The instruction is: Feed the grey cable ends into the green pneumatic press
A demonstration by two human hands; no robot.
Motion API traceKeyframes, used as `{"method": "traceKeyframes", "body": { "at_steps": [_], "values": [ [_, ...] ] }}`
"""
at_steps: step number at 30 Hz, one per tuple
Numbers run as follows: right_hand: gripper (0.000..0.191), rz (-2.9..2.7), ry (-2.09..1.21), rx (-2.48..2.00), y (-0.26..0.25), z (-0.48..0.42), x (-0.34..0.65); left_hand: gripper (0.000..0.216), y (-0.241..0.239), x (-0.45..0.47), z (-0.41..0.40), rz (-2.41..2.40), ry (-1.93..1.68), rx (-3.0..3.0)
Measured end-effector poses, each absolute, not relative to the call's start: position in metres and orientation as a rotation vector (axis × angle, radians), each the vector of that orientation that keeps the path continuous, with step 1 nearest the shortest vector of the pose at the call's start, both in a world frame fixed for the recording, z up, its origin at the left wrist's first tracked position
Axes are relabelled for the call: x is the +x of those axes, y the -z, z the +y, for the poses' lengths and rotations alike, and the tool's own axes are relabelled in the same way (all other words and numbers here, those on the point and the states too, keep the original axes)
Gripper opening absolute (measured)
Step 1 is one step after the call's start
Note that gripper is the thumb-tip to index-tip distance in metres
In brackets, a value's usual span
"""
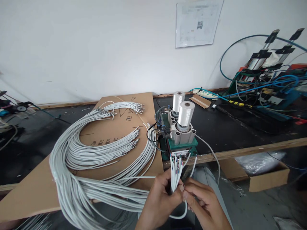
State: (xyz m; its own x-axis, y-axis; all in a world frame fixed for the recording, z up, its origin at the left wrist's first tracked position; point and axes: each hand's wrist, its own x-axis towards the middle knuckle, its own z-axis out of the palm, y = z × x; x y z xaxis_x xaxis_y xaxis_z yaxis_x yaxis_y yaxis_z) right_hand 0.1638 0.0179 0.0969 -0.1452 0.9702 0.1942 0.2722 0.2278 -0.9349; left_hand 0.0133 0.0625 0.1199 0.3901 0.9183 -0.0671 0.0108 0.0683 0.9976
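Hands (pixel 164 198) gripping white cables (pixel 175 177) near twin-cylinder device (pixel 183 136)

White cables (pixel 175 179) stand bunched nearly upright, coloured wire ends (pixel 176 156) uppermost, by the front edge of the desk (pixel 230 127).

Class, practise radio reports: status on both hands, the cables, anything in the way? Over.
Left hand closed around white cable bunch, ends up. Right hand at one looping cable, grip partly hidden. Machine directly beyond the bunch.
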Motion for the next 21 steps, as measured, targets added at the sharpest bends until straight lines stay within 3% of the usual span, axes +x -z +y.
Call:
{"method": "traceKeyframes", "body": {
  "at_steps": [16, 21],
  "values": [
    [0.025, -1.848, -0.579, -1.131, -0.1028, 0.0161, 0.1688, 0.008, -0.1141, 0.0163, 0.0648, 0.978, -0.860, 1.427],
    [0.025, -1.834, -0.630, -1.153, -0.1015, 0.0164, 0.1692, 0.010, -0.1167, 0.0177, 0.0646, 0.977, -0.859, 1.439]
  ]
}}
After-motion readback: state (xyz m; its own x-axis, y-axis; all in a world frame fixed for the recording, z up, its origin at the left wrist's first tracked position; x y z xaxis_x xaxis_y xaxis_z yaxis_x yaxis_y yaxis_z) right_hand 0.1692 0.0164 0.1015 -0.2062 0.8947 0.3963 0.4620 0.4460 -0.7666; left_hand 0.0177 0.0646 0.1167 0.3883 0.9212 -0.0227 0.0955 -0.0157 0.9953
